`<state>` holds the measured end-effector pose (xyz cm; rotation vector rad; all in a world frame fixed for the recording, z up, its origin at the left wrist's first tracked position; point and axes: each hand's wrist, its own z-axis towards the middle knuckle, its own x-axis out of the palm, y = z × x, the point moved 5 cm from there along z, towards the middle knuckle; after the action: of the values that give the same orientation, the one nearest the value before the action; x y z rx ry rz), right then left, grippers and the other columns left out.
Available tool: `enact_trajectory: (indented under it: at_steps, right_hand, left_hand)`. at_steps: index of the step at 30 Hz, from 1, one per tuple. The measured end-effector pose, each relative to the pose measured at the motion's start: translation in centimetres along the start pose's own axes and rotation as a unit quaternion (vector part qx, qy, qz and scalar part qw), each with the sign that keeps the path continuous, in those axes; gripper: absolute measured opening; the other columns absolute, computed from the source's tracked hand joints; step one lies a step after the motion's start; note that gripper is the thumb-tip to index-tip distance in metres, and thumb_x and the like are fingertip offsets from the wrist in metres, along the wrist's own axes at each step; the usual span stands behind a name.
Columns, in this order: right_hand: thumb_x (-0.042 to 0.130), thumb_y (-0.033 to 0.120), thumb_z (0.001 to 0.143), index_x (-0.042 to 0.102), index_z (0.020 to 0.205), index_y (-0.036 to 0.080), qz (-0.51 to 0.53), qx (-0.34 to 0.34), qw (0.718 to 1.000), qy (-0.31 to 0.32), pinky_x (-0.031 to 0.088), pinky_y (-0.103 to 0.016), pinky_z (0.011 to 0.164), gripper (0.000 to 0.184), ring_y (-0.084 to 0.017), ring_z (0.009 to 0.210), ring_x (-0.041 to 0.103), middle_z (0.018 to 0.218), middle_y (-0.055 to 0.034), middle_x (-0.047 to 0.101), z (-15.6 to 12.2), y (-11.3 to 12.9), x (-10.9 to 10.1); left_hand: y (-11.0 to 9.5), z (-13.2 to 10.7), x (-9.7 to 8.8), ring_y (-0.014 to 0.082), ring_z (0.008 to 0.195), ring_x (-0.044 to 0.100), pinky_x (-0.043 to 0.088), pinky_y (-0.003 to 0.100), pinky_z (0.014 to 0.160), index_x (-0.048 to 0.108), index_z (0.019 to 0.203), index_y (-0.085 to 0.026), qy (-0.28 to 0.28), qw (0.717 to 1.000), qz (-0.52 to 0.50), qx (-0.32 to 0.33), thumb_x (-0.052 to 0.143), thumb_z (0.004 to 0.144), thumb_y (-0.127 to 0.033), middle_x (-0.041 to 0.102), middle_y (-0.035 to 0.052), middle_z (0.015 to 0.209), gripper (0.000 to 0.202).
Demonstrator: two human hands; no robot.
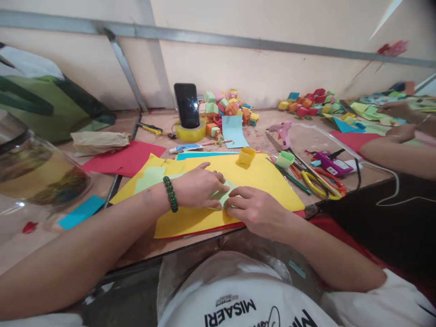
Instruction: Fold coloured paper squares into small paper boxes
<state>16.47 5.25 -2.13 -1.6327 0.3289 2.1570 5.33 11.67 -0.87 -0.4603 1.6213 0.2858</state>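
A small piece of light green paper [222, 196] lies on yellow sheets of paper [272, 186], partly covered by my hands. My left hand [199, 185], with a green bead bracelet on the wrist, rests on it with the fingers stretched out and apart. At the paper's right edge, the fingers of my right hand [257, 209] are bent together and closed on it; the fingertips are partly hidden. Another light green sheet [150, 178] lies left of my left hand. Behind my hands stand a folded yellow paper box [246, 156] and a light green one [285, 159].
A phone [187, 105] leans upright on a tape roll [190, 131], beside a heap of paper cubes [218, 109]. Right lie a pink glue gun [283, 134], scissors [315, 184] and a purple device [332, 163]. A glass jar [41, 168] stands left. Another person's hands [402, 122] work far right.
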Motion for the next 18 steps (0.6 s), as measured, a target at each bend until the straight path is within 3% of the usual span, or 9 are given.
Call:
enact_trajectory:
  at_steps: [9,13,18]
  right_hand:
    - [0.044,0.01,0.093,0.065,0.086,0.014,-0.025,-0.047,0.996,0.072,0.05,-0.037,0.081,0.023,-0.02,0.094,0.056,0.091,-0.0098,0.067,-1.9,-0.4,-0.1]
    - [0.042,0.01,0.094,0.064,0.087,0.015,-0.019,-0.026,0.996,0.082,0.051,-0.037,0.081,0.023,-0.02,0.095,0.056,0.092,-0.0094,0.065,-4.2,-1.2,-0.1]
    - [0.037,0.013,0.096,0.065,0.088,0.017,-0.024,0.04,0.998,0.046,0.052,-0.036,0.079,0.029,-0.019,0.091,0.059,0.089,-0.0086,0.067,-7.5,-2.4,-1.2]
  left_hand:
    - [-0.1,0.0,-0.2,0.0244,0.101,0.062,0.026,0.047,0.103,0.067,0.103,-0.023,0.024,0.999,-0.001,-0.022,0.066,0.08,-0.041,0.066,0.0093,0.117,0.029]
    - [-0.2,0.0,-0.3,0.0231,0.101,0.061,0.027,0.045,0.103,0.067,0.1,-0.024,0.027,0.999,0.004,-0.016,0.064,0.081,-0.04,0.067,0.0079,0.114,0.026]
    - [-0.1,-0.1,-0.2,0.023,0.103,0.061,0.025,0.046,0.104,0.066,0.105,-0.024,0.025,1.0,-0.002,-0.016,0.063,0.082,-0.04,0.066,0.0085,0.116,0.029]
